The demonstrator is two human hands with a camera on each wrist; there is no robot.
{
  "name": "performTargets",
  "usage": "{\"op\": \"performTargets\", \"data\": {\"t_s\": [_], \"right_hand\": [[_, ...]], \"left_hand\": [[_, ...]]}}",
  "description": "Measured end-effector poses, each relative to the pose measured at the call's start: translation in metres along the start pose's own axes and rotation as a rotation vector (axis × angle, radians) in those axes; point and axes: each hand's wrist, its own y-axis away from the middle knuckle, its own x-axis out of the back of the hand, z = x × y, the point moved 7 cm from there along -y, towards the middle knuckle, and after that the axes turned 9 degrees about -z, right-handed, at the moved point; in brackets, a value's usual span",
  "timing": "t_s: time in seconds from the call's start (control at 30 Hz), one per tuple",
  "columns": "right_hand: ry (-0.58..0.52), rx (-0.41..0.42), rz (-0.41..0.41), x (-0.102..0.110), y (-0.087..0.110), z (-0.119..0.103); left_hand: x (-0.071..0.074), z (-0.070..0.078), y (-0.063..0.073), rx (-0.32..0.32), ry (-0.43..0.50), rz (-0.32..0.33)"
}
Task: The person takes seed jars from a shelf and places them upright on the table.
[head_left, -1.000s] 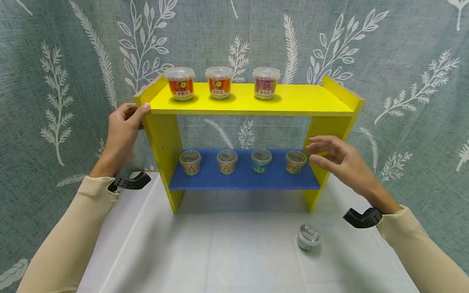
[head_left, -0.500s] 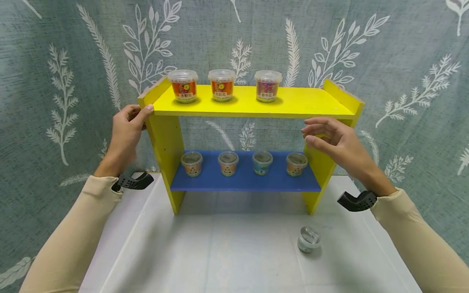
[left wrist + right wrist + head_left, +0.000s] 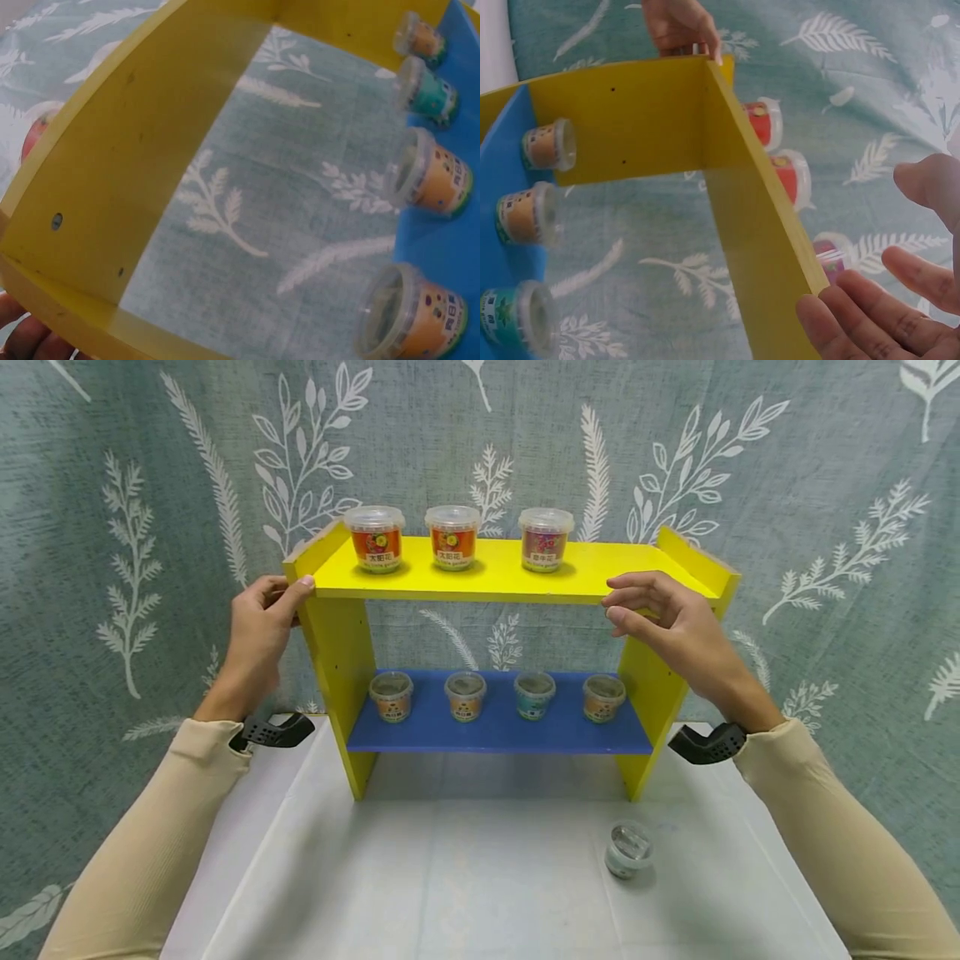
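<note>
My left hand [image 3: 258, 631] grips the upper left corner of a yellow and blue shelf unit [image 3: 487, 596], thumb on the front edge, other fingers behind the side panel. In the left wrist view only a few fingers [image 3: 30, 341] show at the lower left. My right hand [image 3: 675, 627] hovers in front of the top board's right part, fingers loosely bent with nothing between them. On the yellow top stand two orange-labelled lidded cups [image 3: 375, 539] and a purple-labelled lidded cup [image 3: 544, 540], the nearest cup to my right hand.
Several small lidded cups stand on the blue lower shelf [image 3: 495, 739], one a teal cup [image 3: 534, 696], the others orange. Another small lidded cup [image 3: 628, 850] is on the white tabletop [image 3: 480, 877] at front right. A leaf-patterned curtain [image 3: 480, 410] hangs behind.
My right hand has risen from beside the lower shelf to the top board's height, moving slightly left. My left hand keeps its hold on the corner. The cups stand where they were.
</note>
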Motion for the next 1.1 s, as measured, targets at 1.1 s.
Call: {"op": "performTargets", "data": {"t_s": [1.1], "right_hand": [[0.036,-0.023,0.081,0.007,-0.075,-0.018]], "left_hand": [[0.002,-0.001,0.000,0.011,-0.085,-0.008]]}}
